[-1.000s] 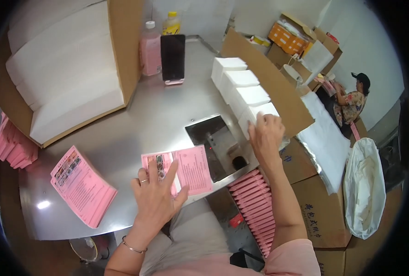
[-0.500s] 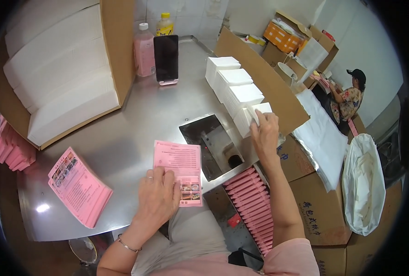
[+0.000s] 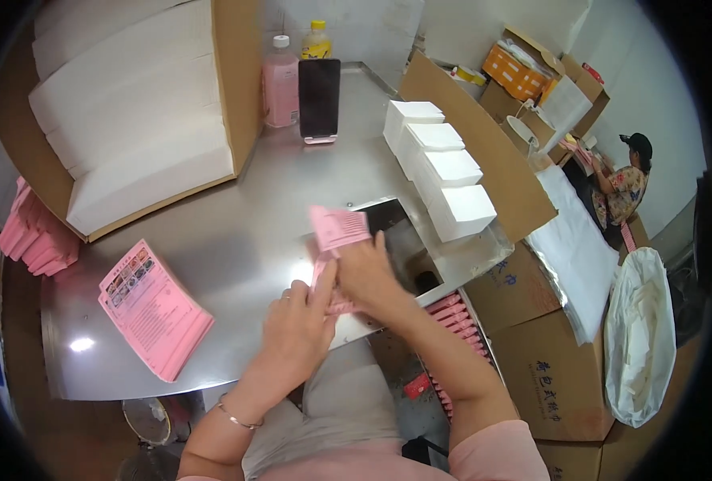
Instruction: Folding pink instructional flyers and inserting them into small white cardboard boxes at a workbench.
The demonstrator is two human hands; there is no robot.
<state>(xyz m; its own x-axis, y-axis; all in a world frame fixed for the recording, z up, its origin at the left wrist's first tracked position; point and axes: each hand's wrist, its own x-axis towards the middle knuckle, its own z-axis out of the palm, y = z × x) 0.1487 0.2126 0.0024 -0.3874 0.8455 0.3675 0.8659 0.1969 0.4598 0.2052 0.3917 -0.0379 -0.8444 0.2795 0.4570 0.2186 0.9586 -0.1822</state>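
In front of me a pink printed paper sheet point(image 3: 340, 228) is bent up at the bench edge, beside a dark rectangular opening. My left hand point(image 3: 298, 325) pinches its lower left side, fingers pressed together. My right hand point(image 3: 372, 276) lies across the same sheet, its fingers partly hidden and smeared by motion. Whether a white napkin lies under it, I cannot tell. Beyond the opening stand several stacks of folded white paper napkins point(image 3: 461, 210). To the left a pile of pink printed sheets point(image 3: 157, 313) rests on the metal bench point(image 3: 272, 196).
A big carton point(image 3: 242, 88) of white napkins stands back left, near pink bundles point(image 3: 39, 232). A phone point(image 3: 320, 100) on a stand and two bottles are behind. A cardboard panel point(image 3: 480, 148) borders the stacks. Pink packets point(image 3: 458, 321) lie below right; a co-worker point(image 3: 624, 180) sits beyond.
My right hand has come from the nearest napkin stack down and left onto the pink sheet. The sheet, flat before, is now bent upward. The view has shifted slightly.
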